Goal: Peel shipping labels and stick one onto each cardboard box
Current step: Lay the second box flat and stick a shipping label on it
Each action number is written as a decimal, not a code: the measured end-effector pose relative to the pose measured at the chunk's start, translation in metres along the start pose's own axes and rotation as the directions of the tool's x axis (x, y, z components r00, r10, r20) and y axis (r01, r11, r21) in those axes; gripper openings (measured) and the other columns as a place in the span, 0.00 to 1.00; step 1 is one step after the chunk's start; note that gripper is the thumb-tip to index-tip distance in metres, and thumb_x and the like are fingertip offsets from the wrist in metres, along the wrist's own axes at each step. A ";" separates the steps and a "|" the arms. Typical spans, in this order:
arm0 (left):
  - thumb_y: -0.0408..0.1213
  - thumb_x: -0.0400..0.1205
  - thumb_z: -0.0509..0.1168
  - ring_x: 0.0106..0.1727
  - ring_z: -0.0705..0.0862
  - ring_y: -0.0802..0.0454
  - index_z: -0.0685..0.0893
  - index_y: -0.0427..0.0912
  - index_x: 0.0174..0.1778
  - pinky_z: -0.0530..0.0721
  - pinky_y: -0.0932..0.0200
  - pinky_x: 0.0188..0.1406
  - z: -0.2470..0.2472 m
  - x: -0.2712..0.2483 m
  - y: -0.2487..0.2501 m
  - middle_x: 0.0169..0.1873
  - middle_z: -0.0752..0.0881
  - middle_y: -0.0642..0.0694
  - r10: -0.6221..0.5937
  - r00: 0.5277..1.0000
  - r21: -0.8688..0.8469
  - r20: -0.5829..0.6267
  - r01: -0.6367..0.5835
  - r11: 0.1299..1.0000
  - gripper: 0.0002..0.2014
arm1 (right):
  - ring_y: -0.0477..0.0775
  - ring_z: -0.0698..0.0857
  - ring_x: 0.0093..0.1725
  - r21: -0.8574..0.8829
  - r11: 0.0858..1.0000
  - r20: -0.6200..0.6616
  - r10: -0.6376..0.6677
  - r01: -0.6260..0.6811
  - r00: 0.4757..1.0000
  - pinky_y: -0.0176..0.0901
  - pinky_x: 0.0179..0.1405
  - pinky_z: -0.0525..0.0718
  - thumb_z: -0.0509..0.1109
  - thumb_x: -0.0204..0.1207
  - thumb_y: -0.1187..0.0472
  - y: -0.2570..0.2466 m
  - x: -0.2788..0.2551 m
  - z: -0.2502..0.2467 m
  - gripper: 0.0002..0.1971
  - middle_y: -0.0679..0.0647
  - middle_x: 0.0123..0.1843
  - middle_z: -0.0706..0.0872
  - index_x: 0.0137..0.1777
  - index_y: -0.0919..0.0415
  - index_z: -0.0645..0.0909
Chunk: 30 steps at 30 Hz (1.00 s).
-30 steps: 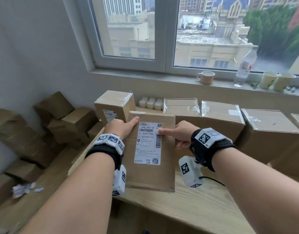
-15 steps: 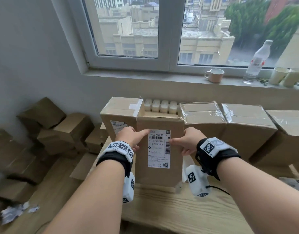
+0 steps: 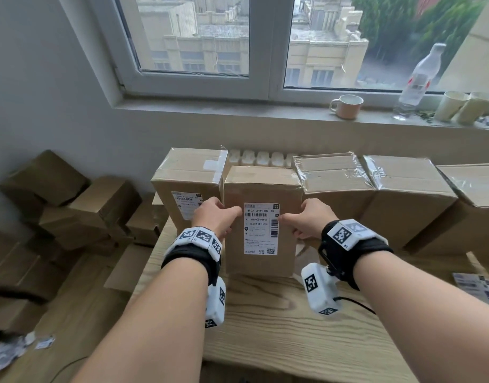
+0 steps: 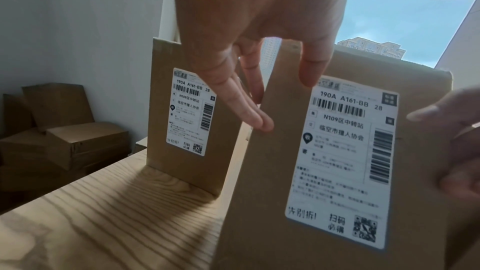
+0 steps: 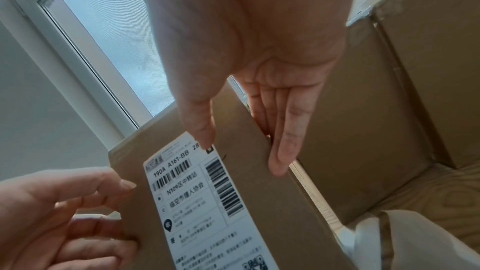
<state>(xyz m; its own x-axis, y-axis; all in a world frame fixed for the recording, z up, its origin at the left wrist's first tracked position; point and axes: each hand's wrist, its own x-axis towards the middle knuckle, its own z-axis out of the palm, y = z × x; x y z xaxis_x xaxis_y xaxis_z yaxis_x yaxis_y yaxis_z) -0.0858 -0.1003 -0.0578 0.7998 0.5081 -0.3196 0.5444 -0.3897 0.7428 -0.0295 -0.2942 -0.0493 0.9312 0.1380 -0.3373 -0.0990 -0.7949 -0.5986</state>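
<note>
A cardboard box (image 3: 262, 186) stands upright on the wooden table (image 3: 279, 327), with a white shipping label (image 3: 261, 229) stuck on its front. My left hand (image 3: 215, 217) lays straight fingers (image 4: 241, 98) along the box's left side, its thumb on the front by the label (image 4: 342, 151). My right hand (image 3: 309, 219) presses straight fingers (image 5: 283, 130) on the right side, thumb tip at the label's (image 5: 197, 202) upper right corner. Just left stands another box (image 3: 188, 175) bearing its own label (image 3: 185, 203).
Three taped boxes (image 3: 334, 178) (image 3: 409, 194) (image 3: 480, 189) without visible labels line the table to the right. A label sheet (image 3: 478, 286) lies at the right edge. Boxes (image 3: 72, 211) are piled on the floor at left, with paper scraps (image 3: 11, 352). A mug (image 3: 346, 106) and a bottle (image 3: 420, 81) stand on the sill.
The labelled box, earlier tilted back toward me, has been pushed away and stood upright in the row beside the other labelled box. Both hands stayed on its sides.
</note>
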 end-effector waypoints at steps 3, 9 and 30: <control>0.53 0.66 0.69 0.40 0.91 0.48 0.79 0.47 0.44 0.89 0.50 0.48 0.005 0.003 -0.003 0.41 0.89 0.48 0.005 1.000 0.012 -0.024 -0.004 1.000 0.17 | 0.57 0.92 0.43 -0.032 0.999 -0.002 -0.005 0.005 1.000 0.53 0.49 0.90 0.75 0.70 0.48 0.003 0.003 0.002 0.16 0.57 0.45 0.91 0.39 0.56 0.73; 0.48 0.73 0.69 0.51 0.85 0.46 0.77 0.45 0.53 0.76 0.57 0.46 0.012 0.005 -0.010 0.49 0.87 0.46 -0.009 1.000 0.030 -0.027 0.009 1.000 0.17 | 0.53 0.83 0.49 0.021 1.000 0.015 0.015 -0.016 1.000 0.40 0.35 0.79 0.74 0.69 0.51 0.013 0.008 0.008 0.19 0.52 0.51 0.84 0.54 0.59 0.75; 0.33 0.76 0.69 0.62 0.81 0.39 0.71 0.37 0.68 0.75 0.56 0.51 0.043 0.026 -0.016 0.63 0.81 0.38 -0.129 0.989 -0.050 -0.067 0.126 0.991 0.24 | 0.59 0.86 0.61 0.270 0.960 0.136 0.041 -0.077 0.990 0.58 0.64 0.85 0.77 0.59 0.60 0.031 0.041 0.033 0.39 0.57 0.62 0.85 0.74 0.62 0.73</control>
<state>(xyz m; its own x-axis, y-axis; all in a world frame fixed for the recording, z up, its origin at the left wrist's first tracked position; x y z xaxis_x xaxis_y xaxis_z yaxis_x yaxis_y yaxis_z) -0.0625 -0.1136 -0.1030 0.7041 0.6044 -0.3729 0.6275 -0.2837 0.7251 -0.0062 -0.2942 -0.1055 0.8698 0.1848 -0.4574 -0.2610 -0.6144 -0.7446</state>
